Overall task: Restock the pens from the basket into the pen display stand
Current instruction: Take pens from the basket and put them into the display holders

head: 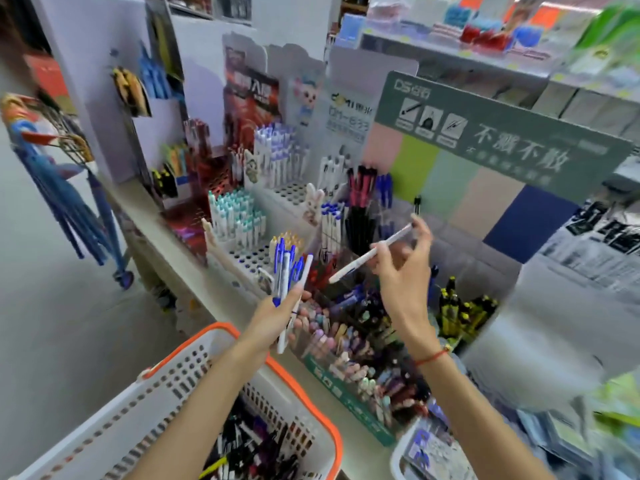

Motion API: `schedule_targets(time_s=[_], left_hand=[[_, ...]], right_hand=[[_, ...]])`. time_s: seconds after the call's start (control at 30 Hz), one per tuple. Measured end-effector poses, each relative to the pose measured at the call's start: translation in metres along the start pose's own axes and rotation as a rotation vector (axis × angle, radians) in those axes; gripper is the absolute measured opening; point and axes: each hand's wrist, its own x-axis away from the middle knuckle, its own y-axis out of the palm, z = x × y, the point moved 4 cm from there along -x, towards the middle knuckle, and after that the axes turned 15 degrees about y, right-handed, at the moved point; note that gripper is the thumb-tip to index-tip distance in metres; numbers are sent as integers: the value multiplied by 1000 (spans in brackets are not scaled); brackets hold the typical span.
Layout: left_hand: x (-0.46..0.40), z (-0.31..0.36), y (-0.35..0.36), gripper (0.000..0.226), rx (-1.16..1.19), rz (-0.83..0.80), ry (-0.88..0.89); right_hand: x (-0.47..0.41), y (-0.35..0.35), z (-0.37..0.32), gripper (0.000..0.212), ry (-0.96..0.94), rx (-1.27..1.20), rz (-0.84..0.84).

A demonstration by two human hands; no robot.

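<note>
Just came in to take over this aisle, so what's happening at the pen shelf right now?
A person is restocking pens. Their left hand holds a bunch of white pens with blue caps upright in its grip, just above the white basket with the orange rim, which still holds more pens. Their right hand pinches a single white pen, tilted, in the air over the pen display stand, not yet slotted in. Several holes in the stand are unfilled.
</note>
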Motion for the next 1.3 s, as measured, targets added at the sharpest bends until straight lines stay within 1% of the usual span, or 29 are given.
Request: schedule_targets(time_s=[0.07, 0.13, 0.27, 0.43, 0.53, 0.63, 0.73, 0.77, 0.8, 0.83, 0.93, 0.97, 1.0, 1.03, 1.1, 1.13, 1.17, 1.23, 1.3], left_hand=[[-6, 4, 7, 31, 59, 1, -23], [-15, 7, 13, 31, 96, -1, -35], [-29, 19, 23, 30, 106, -11, -20], [-44, 22, 24, 22, 153, 8, 5], [-49, 18, 26, 24, 124, 6, 11], [-53, 14, 29, 24, 98, -21, -3], [-56, 11, 33, 22, 92, -14, -15], [-56, 12, 35, 23, 81, -7, -13], [-57, 14, 38, 25, 70, -2, -6], [-56, 17, 41, 25, 59, 3, 3], [-56, 22, 52, 22, 40, -5, 25], [-57, 22, 55, 22, 36, -19, 30], [-58, 22, 57, 25, 33, -35, 38], [-59, 21, 58, 29, 42, -46, 44], [-60, 23, 59, 30, 137, -45, 53], [-60, 24, 57, 28, 202, -30, 50], [-60, 26, 54, 26, 245, -12, 45], [-59, 27, 47, 25, 233, 5, 35], [-59, 25, 42, 25, 198, 4, 31]], right_hand=[[-17, -8, -15, 53, -185, 102, 108], [-35, -1, -25, 54, -330, 209, 164], [-64, 28, -26, 52, -531, 389, 158], [-81, 58, -9, 54, -552, 529, 44], [-79, 61, 8, 39, -512, 549, 8], [-79, 59, 16, 25, -491, 566, 13], [-77, 59, 6, 14, -607, 714, 90], [-76, 59, 2, 13, -635, 735, 106], [-73, 57, -2, 17, -625, 727, 89], [-70, 54, -4, 23, -567, 689, 31], [-62, 51, 4, 41, -214, 461, -286], [-60, 51, 8, 42, -106, 398, -365], [-60, 49, 11, 40, -31, 335, -401], [-61, 47, 12, 37, 24, 257, -402], [-66, 36, 10, 29, 95, 72, -319], [-70, 28, 7, 28, 89, -8, -238], [-73, 19, 2, 30, 49, -75, -142], [-78, 3, -9, 31, -104, -135, 38], [-81, 0, -17, 30, -255, -76, 131]])
